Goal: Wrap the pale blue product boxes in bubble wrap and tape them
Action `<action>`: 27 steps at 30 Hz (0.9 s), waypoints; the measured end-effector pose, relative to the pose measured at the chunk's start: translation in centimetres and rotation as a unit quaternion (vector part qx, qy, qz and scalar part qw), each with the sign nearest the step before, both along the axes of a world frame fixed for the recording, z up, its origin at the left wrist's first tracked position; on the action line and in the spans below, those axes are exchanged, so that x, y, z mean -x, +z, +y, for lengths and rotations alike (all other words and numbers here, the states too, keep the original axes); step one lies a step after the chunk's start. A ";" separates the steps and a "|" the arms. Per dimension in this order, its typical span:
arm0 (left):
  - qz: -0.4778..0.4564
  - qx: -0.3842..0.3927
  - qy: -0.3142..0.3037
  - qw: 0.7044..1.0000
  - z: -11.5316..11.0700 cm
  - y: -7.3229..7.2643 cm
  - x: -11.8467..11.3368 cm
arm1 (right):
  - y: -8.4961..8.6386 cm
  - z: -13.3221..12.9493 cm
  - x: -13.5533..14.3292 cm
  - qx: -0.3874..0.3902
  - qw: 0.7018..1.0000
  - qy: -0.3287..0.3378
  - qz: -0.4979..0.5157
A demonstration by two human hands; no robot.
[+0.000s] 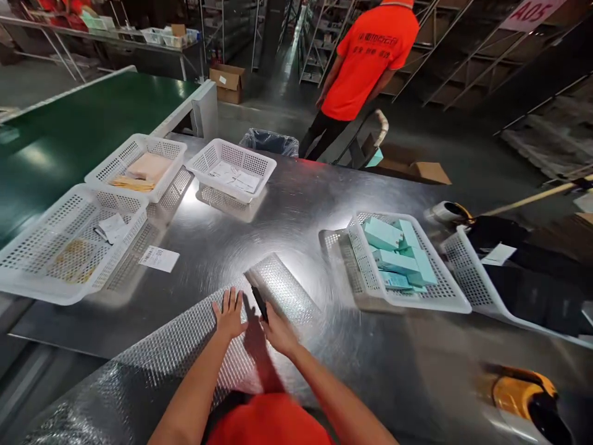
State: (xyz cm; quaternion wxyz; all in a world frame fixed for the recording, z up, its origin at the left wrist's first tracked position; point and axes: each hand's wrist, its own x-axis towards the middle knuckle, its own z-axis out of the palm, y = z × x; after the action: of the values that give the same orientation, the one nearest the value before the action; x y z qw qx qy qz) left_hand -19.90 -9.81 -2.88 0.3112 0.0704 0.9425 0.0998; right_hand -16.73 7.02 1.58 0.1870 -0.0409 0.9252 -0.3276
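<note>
My left hand [230,315] lies flat with its fingers spread on a long sheet of bubble wrap [185,337] that runs off toward the lower left. Closed around a black utility knife [258,301] is my right hand [279,330], just right of the left one. The knife points away from me along the edge of a separate bubble wrap piece [282,287], which rests flat on the metal table [296,204]. My right fingers hide part of the knife's handle.
On the right, a white basket [445,295] holds several mint-green boxes [393,262]; another basket [472,278] has black packages. Tape dispensers [523,395] stand nearby. White baskets [111,266] and a paper label [160,258] are at left, beside a green conveyor [111,117]. A person [370,55] stands beyond the table.
</note>
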 end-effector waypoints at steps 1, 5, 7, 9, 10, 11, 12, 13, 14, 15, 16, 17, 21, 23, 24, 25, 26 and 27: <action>-0.004 -0.003 0.001 1.000 0.0 -0.3 0.0 | 0.0 0.0 0.2 0.002 1.000 -0.005 -0.021; -0.017 -0.014 0.004 1.000 -0.1 -1.3 0.0 | 0.3 -0.6 1.6 -0.067 0.995 -0.028 -0.063; -0.025 -0.014 0.005 1.000 -0.1 -1.6 0.1 | 0.3 -1.1 2.6 -0.099 0.992 -0.036 -0.067; -0.031 -0.010 0.007 0.999 0.0 -1.8 0.2 | 0.2 -1.6 3.5 -0.115 0.990 -0.039 -0.068; -0.033 -0.007 0.008 0.999 0.0 -1.8 0.2 | 0.1 -1.8 3.9 -0.120 0.990 -0.039 -0.068; -0.032 -0.004 0.009 0.999 0.1 -1.9 0.2 | 0.1 -1.9 4.1 -0.123 0.989 -0.039 -0.069; -0.032 -0.001 0.010 0.999 0.1 -1.8 0.2 | 0.0 -2.1 4.3 -0.126 0.989 -0.039 -0.069; -0.033 0.000 0.010 0.999 0.1 -1.8 0.2 | 0.0 -2.2 4.4 -0.130 0.988 -0.042 -0.068; -0.035 -0.002 0.010 0.999 0.1 -1.7 0.3 | 0.0 -2.3 4.6 -0.135 0.988 -0.046 -0.066; -0.039 -0.005 0.009 0.999 0.1 -1.6 0.3 | 0.0 -2.4 4.7 -0.142 0.987 -0.051 -0.063; -0.044 -0.007 0.009 0.999 0.1 -1.5 0.3 | 0.0 -2.5 4.8 -0.150 0.985 -0.053 -0.062; -0.047 -0.008 0.010 0.999 0.1 -1.4 0.4 | 0.0 -2.7 4.8 -0.161 0.984 -0.051 -0.062; -0.057 0.003 0.012 0.998 0.1 -1.0 0.5 | -0.3 -3.1 4.9 -0.201 0.977 -0.031 -0.064; -0.056 0.007 0.010 0.998 0.1 -1.1 0.5 | -0.6 -3.2 4.7 -0.213 0.975 -0.024 -0.060; -0.055 0.008 0.009 0.998 0.1 -1.2 0.5 | -0.8 -3.3 4.7 -0.219 0.974 -0.019 -0.058; -0.052 0.010 0.009 0.999 0.1 -1.3 0.5 | -1.0 -3.4 4.8 -0.226 0.972 -0.015 -0.057; -0.051 0.012 0.008 0.999 0.1 -1.3 0.5 | -1.2 -3.5 4.9 -0.231 0.971 -0.012 -0.057; -0.050 0.014 0.009 0.999 0.1 -1.4 0.5 | -1.3 -3.7 5.1 -0.235 0.970 -0.010 -0.059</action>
State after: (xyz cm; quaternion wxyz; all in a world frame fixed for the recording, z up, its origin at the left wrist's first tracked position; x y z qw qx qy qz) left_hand -20.41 -9.72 -4.29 0.3578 0.0525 0.9277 0.0925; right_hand -21.78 3.28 0.25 0.2428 0.0326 0.9638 -0.1050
